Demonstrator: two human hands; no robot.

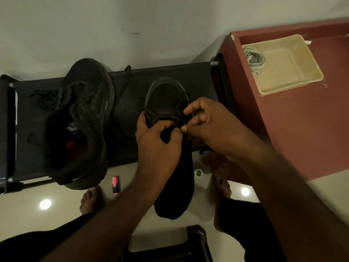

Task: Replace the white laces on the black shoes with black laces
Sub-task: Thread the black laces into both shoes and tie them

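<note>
The black shoe (166, 95) being laced stands sole-down on the dark fabric surface (198, 82). Its long axis runs straight away from the person. The toe points at the wall and the heel end juts past the near edge towards the person's knees. A black lace (153, 112) with pale flecks crosses the upper just behind the toe cap, and one strand climbs along the right side of the toe.

The left hand (156, 140) holds the shoe at its left side. Its grip is curled round the edge of the upper, with the thumb pressed in at the tongue. The right hand (205, 125) has a narrow grip: thumb and forefinger are pinched together on the lace at the right row of eyelets, touching the left thumb.

The second shoe (88, 110) lies tipped on its side to the left, well apart. Its opening is turned up and to the right, its toe points away from the person and its heel sits at the near edge. A loose black lace (43, 99) is tangled just beyond its left side.

The white laces (254, 59) are coiled in the far left corner of a beige tray (294, 80), which sits on a maroon cabinet (302, 129) to the right. A pink marker (115, 185) and a small roll of tape (198, 173) lie on the floor below the surface.
</note>
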